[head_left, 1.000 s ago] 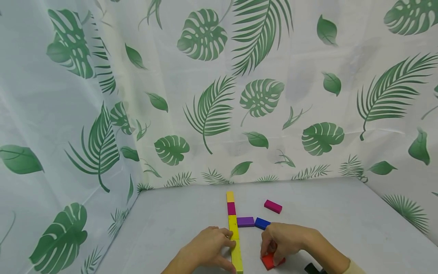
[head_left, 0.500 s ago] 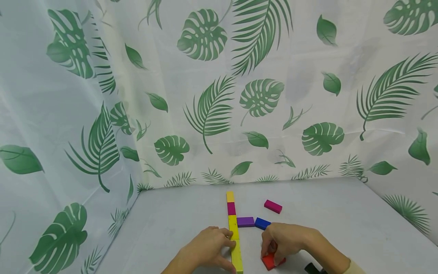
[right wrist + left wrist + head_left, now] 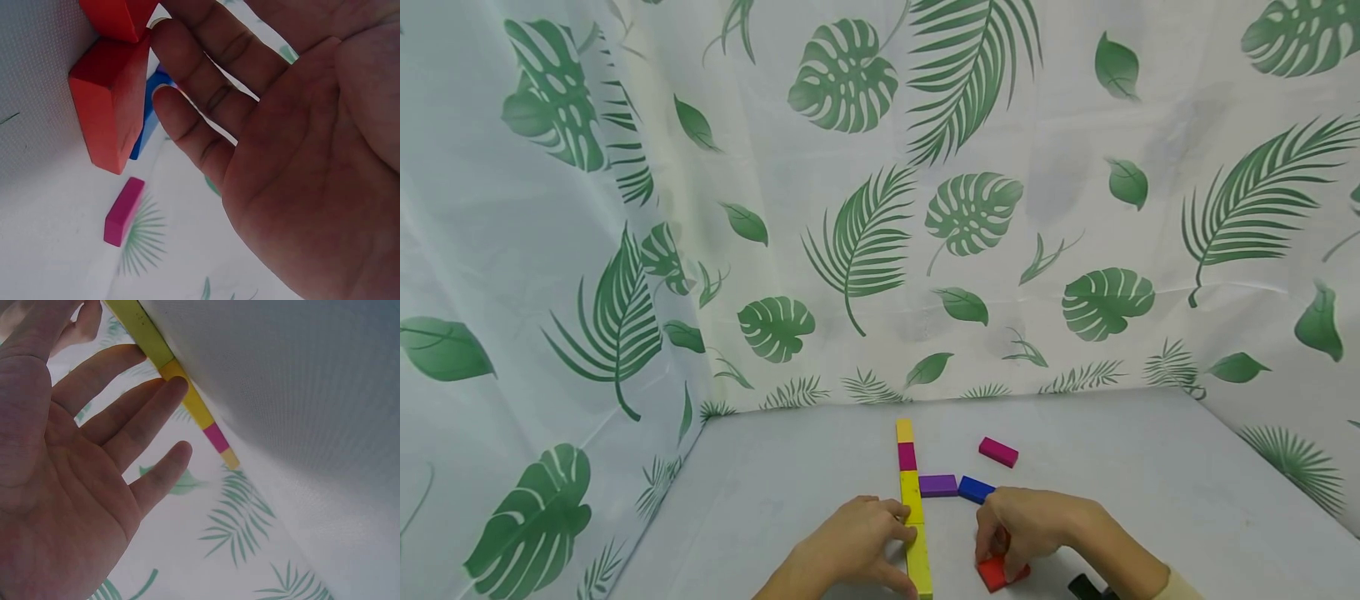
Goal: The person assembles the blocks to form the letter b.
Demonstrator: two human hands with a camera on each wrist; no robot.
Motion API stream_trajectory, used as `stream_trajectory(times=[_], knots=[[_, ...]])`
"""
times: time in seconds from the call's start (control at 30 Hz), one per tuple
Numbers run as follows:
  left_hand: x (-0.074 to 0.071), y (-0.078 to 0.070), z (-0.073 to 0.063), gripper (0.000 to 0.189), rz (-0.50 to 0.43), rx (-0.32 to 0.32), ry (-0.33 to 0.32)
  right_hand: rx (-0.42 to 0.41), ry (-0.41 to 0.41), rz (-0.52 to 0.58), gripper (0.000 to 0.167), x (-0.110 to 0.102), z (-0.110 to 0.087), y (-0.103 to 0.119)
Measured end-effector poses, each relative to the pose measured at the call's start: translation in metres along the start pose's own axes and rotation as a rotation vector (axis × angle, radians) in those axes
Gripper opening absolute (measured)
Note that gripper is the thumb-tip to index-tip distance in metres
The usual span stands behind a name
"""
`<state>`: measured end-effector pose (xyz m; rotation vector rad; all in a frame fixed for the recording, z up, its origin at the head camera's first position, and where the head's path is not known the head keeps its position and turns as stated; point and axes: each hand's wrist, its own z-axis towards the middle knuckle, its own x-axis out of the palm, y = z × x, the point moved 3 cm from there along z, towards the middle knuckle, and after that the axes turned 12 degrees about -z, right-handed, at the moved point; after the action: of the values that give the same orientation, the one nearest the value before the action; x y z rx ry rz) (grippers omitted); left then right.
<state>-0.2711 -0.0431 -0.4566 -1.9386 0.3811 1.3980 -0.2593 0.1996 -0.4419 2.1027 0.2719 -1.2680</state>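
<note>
A straight row of blocks runs away from me: a near yellow block [image 3: 918, 567], a second yellow block [image 3: 911, 492], a magenta block [image 3: 907, 457] and a small yellow block [image 3: 904, 430] at the far end. My left hand [image 3: 859, 537] lies along its left side, fingertips at the two nearer yellow blocks, fingers loosely extended. My right hand [image 3: 1033, 523] pinches a red block [image 3: 991, 575] low over the table. In the right wrist view a second red block [image 3: 112, 106] meets the upper red block [image 3: 119, 15] at a corner. Thumb and index tips are hidden there.
A purple block [image 3: 938, 486] juts right from the row, with a blue block [image 3: 975, 489] at its end, partly behind my right hand. A loose magenta block [image 3: 998, 452] lies farther back. A black object [image 3: 1084, 587] sits by my right forearm. Leaf-print curtains [image 3: 880, 250] enclose the table.
My right hand and the red blocks under it have shifted very slightly to the right. The left hand and the row stay as they were.
</note>
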Motion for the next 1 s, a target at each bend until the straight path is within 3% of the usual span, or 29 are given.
stream_trajectory(times=[0.3, 0.67, 1.0], knots=[[0.0008, 0.0012, -0.0001, 0.061, 0.025, 0.024, -0.007, 0.004, 0.0, -0.027, 0.034, -0.0007, -0.0013, 0.0007], [0.0008, 0.0011, -0.0002, 0.06, -0.001, 0.006, -0.001, -0.006, 0.0, -0.044, 0.035, -0.0013, -0.0018, 0.0015], [0.0016, 0.0006, 0.0003, 0.059, 0.001, -0.004, -0.004, -0.025, -0.008, 0.0, 0.033, -0.0019, -0.001, 0.0006]])
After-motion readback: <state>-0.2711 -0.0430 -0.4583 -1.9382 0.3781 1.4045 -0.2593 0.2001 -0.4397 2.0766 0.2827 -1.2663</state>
